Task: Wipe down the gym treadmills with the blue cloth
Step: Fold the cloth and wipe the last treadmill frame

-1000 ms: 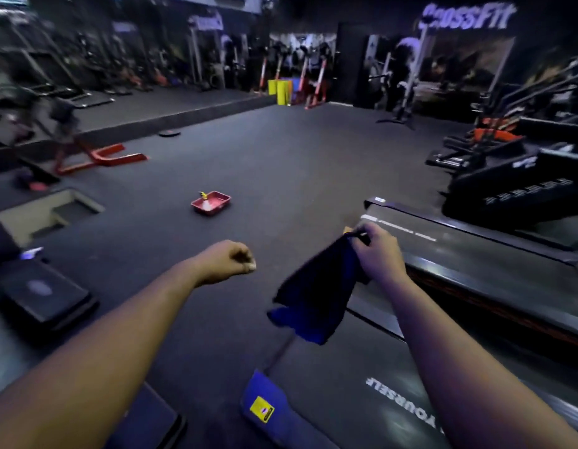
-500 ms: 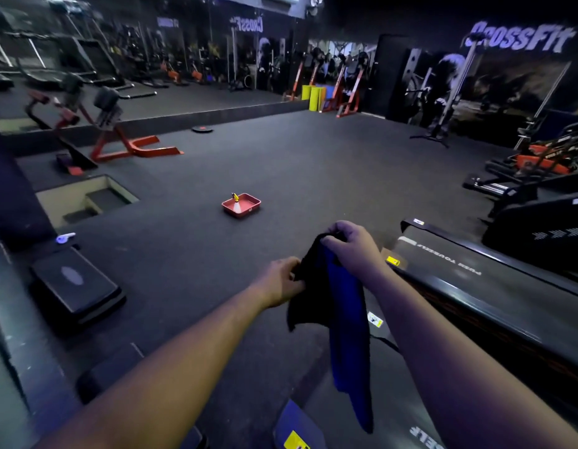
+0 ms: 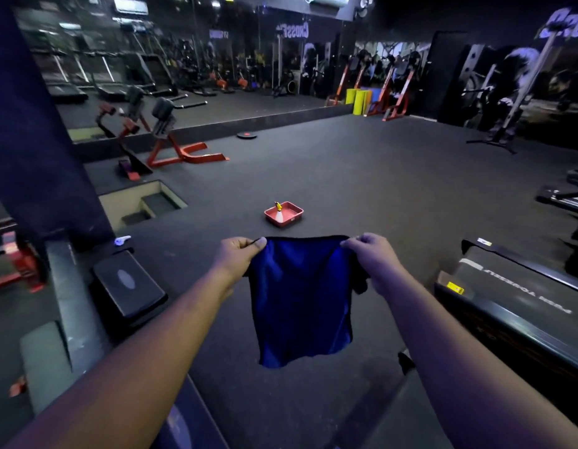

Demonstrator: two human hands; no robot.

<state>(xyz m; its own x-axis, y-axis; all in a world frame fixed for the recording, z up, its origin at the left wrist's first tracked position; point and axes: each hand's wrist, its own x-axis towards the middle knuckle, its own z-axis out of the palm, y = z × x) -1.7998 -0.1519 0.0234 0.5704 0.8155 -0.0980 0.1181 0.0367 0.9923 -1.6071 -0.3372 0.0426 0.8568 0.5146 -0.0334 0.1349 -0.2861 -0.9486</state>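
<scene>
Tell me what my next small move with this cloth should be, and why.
Probably fold the blue cloth in half. The left hand and right hand pinch its top corners and it hangs spread open in the air, touching nothing; the treadmill lies off to the right.

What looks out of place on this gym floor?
A red tray holding a spray bottle sits alone mid-floor, away from any equipment, where someone could trip. Nothing looks spilled or damaged.
</scene>
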